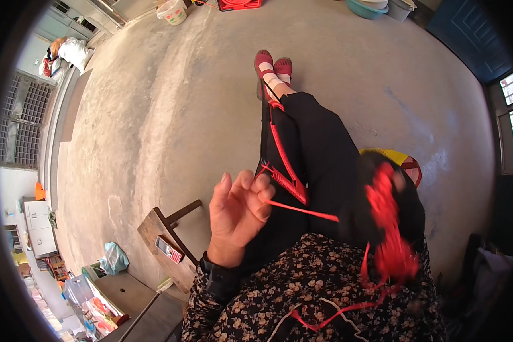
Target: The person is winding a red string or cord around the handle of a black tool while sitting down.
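Observation:
My left hand is raised over my lap with its thumb up and its other fingers curled. A thin red cord leaves those fingers and runs right, pulled straight. At the fingertips is one end of a strap tightly wrapped in red, which bends at my thigh and stretches up to my ankles. A thin black band runs beside it toward my shoes. On the right, a bundle of red cord is smeared by motion. My right hand is blurred beside it, its fingers not distinguishable.
A wooden stool bearing a mobile phone stands at my left. Behind my right leg shows something yellow. Tubs and a bucket stand on the far concrete floor. A loose red strand lies across my flowered top.

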Tool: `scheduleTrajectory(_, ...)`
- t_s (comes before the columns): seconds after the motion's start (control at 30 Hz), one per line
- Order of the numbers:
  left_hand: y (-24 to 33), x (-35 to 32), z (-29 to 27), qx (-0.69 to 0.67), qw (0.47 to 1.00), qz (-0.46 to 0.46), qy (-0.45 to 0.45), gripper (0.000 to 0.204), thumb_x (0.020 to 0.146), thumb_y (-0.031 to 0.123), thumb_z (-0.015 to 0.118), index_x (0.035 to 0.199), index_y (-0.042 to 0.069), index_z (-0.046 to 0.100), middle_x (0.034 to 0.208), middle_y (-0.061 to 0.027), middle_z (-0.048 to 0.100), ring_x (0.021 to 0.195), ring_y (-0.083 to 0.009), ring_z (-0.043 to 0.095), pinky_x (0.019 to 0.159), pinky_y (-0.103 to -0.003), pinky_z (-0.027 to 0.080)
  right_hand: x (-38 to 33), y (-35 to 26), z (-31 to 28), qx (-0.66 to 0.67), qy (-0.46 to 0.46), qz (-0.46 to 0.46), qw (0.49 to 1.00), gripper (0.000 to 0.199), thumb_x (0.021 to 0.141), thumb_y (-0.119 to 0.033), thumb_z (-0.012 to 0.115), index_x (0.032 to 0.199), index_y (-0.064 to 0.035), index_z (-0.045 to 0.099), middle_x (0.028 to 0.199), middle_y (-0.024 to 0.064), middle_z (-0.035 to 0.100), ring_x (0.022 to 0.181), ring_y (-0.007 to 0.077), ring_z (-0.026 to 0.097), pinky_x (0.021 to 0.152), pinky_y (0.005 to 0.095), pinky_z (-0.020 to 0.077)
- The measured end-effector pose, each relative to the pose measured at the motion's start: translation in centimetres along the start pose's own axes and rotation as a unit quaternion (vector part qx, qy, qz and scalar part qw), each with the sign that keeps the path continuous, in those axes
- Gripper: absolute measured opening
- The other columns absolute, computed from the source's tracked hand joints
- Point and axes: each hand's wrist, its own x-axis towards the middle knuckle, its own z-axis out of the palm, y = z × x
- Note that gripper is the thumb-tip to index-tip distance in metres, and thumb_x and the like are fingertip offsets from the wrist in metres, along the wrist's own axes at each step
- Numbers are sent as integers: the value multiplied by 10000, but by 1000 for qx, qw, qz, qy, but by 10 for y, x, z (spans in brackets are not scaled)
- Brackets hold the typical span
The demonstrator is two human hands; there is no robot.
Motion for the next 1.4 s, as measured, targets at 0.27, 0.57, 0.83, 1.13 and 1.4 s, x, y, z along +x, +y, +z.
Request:
scheduleTrajectory(0.27,-9,-26,4,181,957,-58,219,274,955,313,540,1011,47,569,679,2,474,549,-96,412,429,-216,359,62,22,61,-264,46,-99,958,355,769,-219,734,1059,-47,625,927,155,643,814,259,642,725,368,513)
scheduleTrajectory(0.57,-8,-42,4,298,925,-78,220,207,967,222,544,855,49,529,572,68,314,451,-28,243,382,-195,172,66,53,32,-331,56,-231,913,174,851,-227,659,941,-80,629,847,112,637,799,271,641,677,360,512)
scheduleTrajectory(0.83,8,-26,27,264,964,-27,16,247,971,245,520,899,11,551,694,-75,564,484,-110,453,404,-208,331,67,-7,-28,-549,251,-266,752,227,855,-244,662,1010,-83,623,907,116,642,831,257,648,702,342,509)
scheduleTrajectory(1.13,11,38,21,515,839,116,131,313,938,105,556,1238,14,546,1071,-92,620,919,-156,620,772,-263,519,105,-23,46,-361,191,-126,904,208,859,-175,643,1011,-34,623,986,125,651,900,232,642,751,301,492)
scheduleTrajectory(1.4,11,33,-9,448,867,59,212,259,923,193,607,1129,41,569,978,-37,642,758,-141,635,621,-233,498,107,-7,68,-265,94,-156,947,428,830,-119,644,1239,-36,550,1100,161,598,924,240,617,785,349,482)
